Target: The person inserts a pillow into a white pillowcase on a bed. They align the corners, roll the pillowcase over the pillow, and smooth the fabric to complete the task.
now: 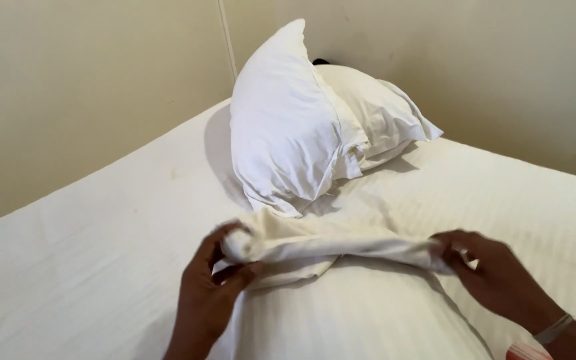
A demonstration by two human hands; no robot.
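Observation:
A white cloth point(331, 245), rolled into a long twisted band, stretches between my two hands over the bed. My left hand point(211, 287) grips its left end, where the roll shows a round, coiled tip. My right hand point(495, 277) pinches the right end; a pale band sits on that wrist. Loose folds of the same cloth hang below the roll, towards me.
The bed point(95, 247) has a white striped sheet and fills a room corner. Two white pillows stand propped in that corner, the large one point(288, 127) in front of the smaller one point(381, 110). Beige walls point(68, 73) close in on the left and behind.

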